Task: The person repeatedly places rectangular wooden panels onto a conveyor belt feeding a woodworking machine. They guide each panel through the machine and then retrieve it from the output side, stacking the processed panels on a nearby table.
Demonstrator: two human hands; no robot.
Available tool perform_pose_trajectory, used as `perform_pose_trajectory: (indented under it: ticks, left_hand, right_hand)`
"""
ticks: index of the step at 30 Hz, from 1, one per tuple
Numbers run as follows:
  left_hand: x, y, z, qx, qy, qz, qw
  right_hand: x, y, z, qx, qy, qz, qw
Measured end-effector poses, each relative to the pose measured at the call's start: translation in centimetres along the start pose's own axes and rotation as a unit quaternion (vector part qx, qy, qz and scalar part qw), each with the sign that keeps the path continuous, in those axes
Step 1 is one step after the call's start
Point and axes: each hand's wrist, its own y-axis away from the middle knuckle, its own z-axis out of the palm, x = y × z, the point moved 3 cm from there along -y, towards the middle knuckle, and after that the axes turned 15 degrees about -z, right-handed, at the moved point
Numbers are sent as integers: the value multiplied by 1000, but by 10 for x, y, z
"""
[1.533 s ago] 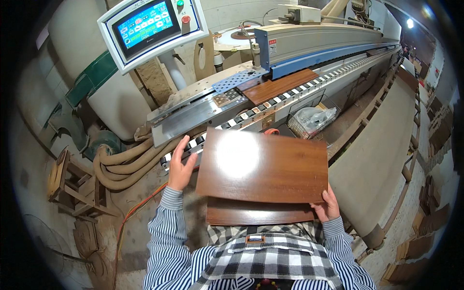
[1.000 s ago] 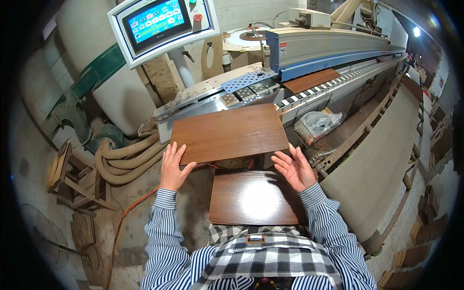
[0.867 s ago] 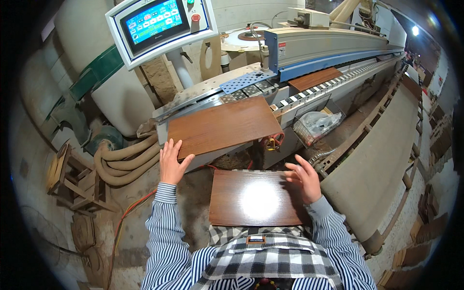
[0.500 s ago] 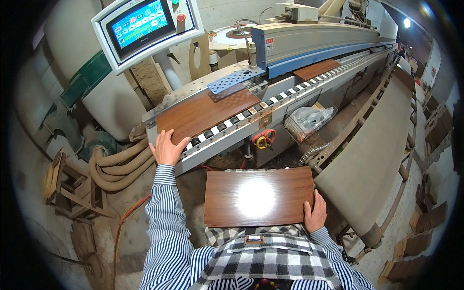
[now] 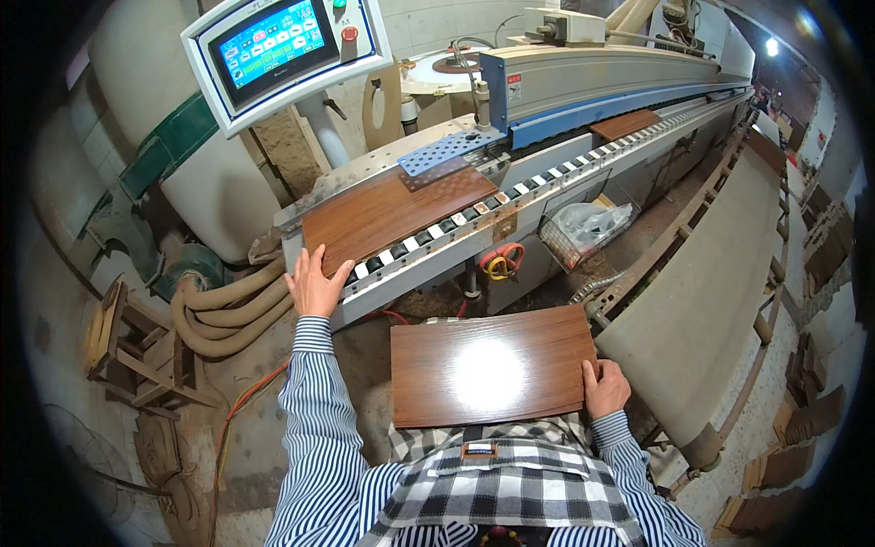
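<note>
My left hand (image 5: 315,284) rests with its fingers spread at the near end of a brown wood-grain board (image 5: 392,214). That board lies flat on the infeed of a long machine, its far corner under a perforated blue plate (image 5: 447,153). Close to my body, a second wood-grain board (image 5: 437,365) lies level, with a bright glare on its top. My right hand (image 5: 606,388) is closed on this board's right edge, thumb near the top face and the other fingers curled. Another brown board (image 5: 627,125) sits farther along the machine's track.
A roller chain track (image 5: 437,230) runs along the machine's near side. At the left stands a screen panel (image 5: 283,55) with buttons. A wire basket (image 5: 588,228) holds clear plastic, beside hanging scissors (image 5: 501,263). A wide conveyor belt (image 5: 693,301) stretches away on the right.
The farther board on the machine has travelled away along the track. My right hand has curled more tightly at the near board's edge. My left hand keeps its place by the infeed board.
</note>
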Motion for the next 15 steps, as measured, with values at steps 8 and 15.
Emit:
perform_pose_trajectory:
  ticks: [8,15]
  left_hand:
    - [-3,-1,3,-9,1,-8,1000]
    - [-4,-1,2,-11,11,-4,1000]
  right_hand:
    - [21,0,12,-77,-577,228,781]
    - [13,3,22,-105,-625,236,737]
